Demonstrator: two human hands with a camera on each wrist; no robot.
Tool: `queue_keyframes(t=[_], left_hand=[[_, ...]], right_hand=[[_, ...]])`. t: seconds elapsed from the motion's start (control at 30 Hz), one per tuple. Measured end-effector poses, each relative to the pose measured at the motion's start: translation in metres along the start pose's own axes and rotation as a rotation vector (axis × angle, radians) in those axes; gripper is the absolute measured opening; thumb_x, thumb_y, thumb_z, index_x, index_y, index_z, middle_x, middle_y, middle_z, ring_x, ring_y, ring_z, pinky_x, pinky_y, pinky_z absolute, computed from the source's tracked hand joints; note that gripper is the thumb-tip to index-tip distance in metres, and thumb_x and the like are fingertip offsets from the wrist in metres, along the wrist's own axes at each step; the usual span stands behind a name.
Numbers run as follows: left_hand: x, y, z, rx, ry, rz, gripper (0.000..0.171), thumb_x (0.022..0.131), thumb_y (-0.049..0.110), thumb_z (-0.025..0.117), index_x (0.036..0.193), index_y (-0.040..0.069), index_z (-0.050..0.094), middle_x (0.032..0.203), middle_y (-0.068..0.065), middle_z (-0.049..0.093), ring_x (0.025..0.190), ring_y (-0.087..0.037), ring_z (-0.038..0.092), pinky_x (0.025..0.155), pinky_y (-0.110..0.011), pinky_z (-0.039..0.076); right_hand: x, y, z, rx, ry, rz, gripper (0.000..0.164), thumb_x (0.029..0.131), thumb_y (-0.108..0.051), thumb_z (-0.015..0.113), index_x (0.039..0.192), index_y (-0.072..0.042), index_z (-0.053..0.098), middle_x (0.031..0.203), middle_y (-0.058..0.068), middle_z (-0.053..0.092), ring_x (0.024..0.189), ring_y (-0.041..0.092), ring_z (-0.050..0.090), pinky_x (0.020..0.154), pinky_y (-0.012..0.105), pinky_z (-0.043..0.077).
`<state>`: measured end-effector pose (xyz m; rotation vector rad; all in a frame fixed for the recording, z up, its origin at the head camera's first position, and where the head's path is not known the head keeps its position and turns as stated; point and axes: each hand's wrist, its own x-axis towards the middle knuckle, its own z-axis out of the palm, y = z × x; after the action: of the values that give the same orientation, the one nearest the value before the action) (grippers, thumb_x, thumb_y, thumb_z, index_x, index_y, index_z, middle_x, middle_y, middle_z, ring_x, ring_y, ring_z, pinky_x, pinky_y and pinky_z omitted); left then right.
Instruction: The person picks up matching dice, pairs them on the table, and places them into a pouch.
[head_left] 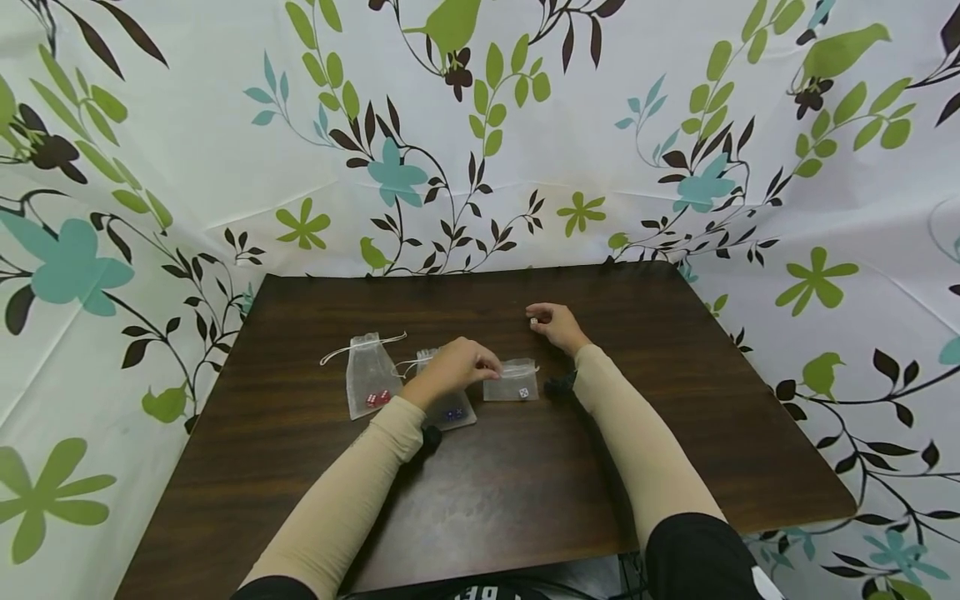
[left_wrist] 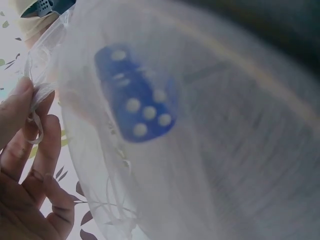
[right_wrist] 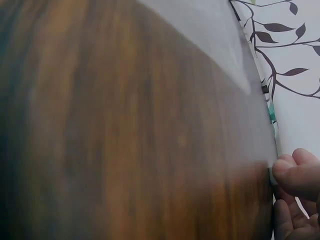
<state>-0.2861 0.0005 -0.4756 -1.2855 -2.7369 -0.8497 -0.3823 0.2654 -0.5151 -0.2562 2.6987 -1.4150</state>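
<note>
My left hand (head_left: 461,367) pinches the edge of a small sheer white drawstring pouch (head_left: 512,385), which lies on the table with a white die (head_left: 523,392) in it. The left wrist view shows the thumb and fingers (left_wrist: 49,145) on white fabric and a cord loop. My right hand (head_left: 561,327) is beyond the pouch, a white die (head_left: 533,322) pinched between thumb and fingers. In the right wrist view, the hand (right_wrist: 297,192) is at the right edge. A second sheer pouch (head_left: 463,414), with blue dice (left_wrist: 145,115) inside, lies partly hidden under my left forearm.
Left of the hands, a third sheer pouch (head_left: 363,371) holds red dice (head_left: 378,399), its white cord spread out at the top. Everything lies on a dark wooden table (head_left: 495,483). A patterned cloth (head_left: 480,225) hangs behind the table's far edge.
</note>
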Motion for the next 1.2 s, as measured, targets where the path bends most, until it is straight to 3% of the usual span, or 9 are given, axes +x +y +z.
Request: queue_keyframes(t=[0.57, 0.8, 0.97, 1.2], left_hand=[[0.0, -0.002, 0.002, -0.012, 0.002, 0.008, 0.007, 0.092, 0.021, 0.077, 0.092, 0.016, 0.081, 0.092, 0.007, 0.076, 0.078, -0.005, 0.066, 0.071, -0.023, 0.051], [-0.001, -0.003, 0.001, -0.023, -0.003, -0.021, 0.006, 0.092, 0.021, 0.076, 0.093, 0.016, 0.08, 0.092, 0.008, 0.076, 0.079, -0.005, 0.065, 0.073, -0.025, 0.052], [-0.005, -0.001, 0.0, -0.019, -0.007, -0.047, 0.006, 0.091, 0.021, 0.077, 0.093, 0.017, 0.081, 0.093, 0.007, 0.077, 0.079, -0.005, 0.066, 0.071, -0.025, 0.052], [-0.004, 0.003, -0.001, -0.018, 0.002, -0.022, 0.006, 0.091, 0.021, 0.077, 0.093, 0.016, 0.081, 0.092, 0.007, 0.077, 0.078, -0.005, 0.065, 0.071, -0.024, 0.051]], right_hand=[[-0.001, 0.001, 0.0, -0.041, 0.037, -0.009, 0.027, 0.099, -0.003, 0.065, 0.126, -0.001, 0.069, 0.125, 0.017, 0.069, 0.117, 0.031, 0.061, 0.099, 0.044, 0.049], [-0.006, -0.001, -0.001, -0.047, 0.049, -0.007, 0.025, 0.097, -0.005, 0.069, 0.122, -0.002, 0.071, 0.121, 0.015, 0.071, 0.113, 0.029, 0.063, 0.095, 0.04, 0.049], [-0.014, -0.007, -0.002, -0.026, 0.042, -0.052, 0.027, 0.099, -0.007, 0.067, 0.126, -0.002, 0.069, 0.123, 0.014, 0.07, 0.114, 0.029, 0.062, 0.095, 0.042, 0.051], [-0.027, -0.016, -0.003, -0.008, 0.023, -0.124, 0.026, 0.098, -0.005, 0.066, 0.124, 0.001, 0.069, 0.121, 0.015, 0.07, 0.112, 0.031, 0.063, 0.095, 0.046, 0.051]])
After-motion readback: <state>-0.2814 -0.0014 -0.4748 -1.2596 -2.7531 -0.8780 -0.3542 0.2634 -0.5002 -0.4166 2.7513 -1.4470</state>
